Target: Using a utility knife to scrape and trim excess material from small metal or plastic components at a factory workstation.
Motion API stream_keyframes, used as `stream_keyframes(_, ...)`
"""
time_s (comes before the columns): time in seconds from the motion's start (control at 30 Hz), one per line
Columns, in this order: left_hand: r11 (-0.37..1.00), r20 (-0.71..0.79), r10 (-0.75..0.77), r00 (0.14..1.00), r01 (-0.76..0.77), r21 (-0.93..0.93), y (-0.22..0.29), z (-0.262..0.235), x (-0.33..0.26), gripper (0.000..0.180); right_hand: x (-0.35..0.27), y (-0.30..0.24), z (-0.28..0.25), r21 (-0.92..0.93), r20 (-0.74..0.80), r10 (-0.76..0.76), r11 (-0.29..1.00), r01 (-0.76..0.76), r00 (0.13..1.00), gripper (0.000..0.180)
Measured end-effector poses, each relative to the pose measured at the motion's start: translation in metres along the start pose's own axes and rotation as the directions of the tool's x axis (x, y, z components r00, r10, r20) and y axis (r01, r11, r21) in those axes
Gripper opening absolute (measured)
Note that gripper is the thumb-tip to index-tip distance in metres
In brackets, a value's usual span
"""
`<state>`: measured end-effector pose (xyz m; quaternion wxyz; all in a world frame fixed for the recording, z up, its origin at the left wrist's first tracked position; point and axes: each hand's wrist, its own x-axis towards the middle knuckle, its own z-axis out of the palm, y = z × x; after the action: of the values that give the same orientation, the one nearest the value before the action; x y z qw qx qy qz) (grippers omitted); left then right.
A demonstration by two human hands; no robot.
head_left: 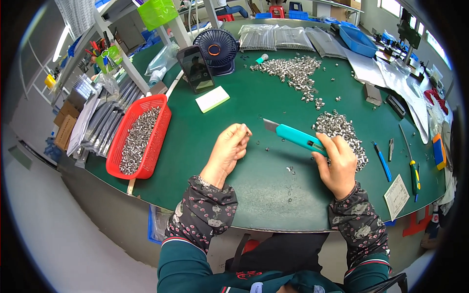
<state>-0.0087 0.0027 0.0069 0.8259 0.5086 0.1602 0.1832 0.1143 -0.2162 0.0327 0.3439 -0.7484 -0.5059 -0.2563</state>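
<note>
My left hand (225,149) is closed in a pinch above the middle of the green table (195,139). A small metal piece (248,133) peeks out at its fingertips, mostly covered, so its exact shape is unclear. In my right hand (339,166) is a teal utility knife (299,137), its blade extended and pointing left toward the pinched fingers without touching them. Beyond the right hand lies a pile of small silvery metal parts (337,126). A few tiny loose bits (290,170) are scattered on the tabletop between my hands.
At left, a red basket (164,117) holds many similar parts. Farther back are a phone (196,69), a fan (216,51), a pale card (212,99) and another spread of metal parts (293,73). A blue pen-like tool (382,162) and a screwdriver (414,171) lie right.
</note>
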Motion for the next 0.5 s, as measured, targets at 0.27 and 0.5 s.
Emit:
stream_keyframes(0.27,0.997,-0.052,0.06,0.997,-0.062,-0.038,0.002,0.0098,-0.0004,0.011,-0.0003,0.0033,0.0032,-0.092,0.013,-0.001,0.996,0.002,1.0,0.035)
stream_keyframes(0.5,0.988,0.061,0.048,0.997,-0.038,-0.149,-0.0048,0.0033,0.0004,0.008,-0.008,-0.0002,0.0036,0.35,0.192,0.166,0.909,-0.226,0.967,0.021)
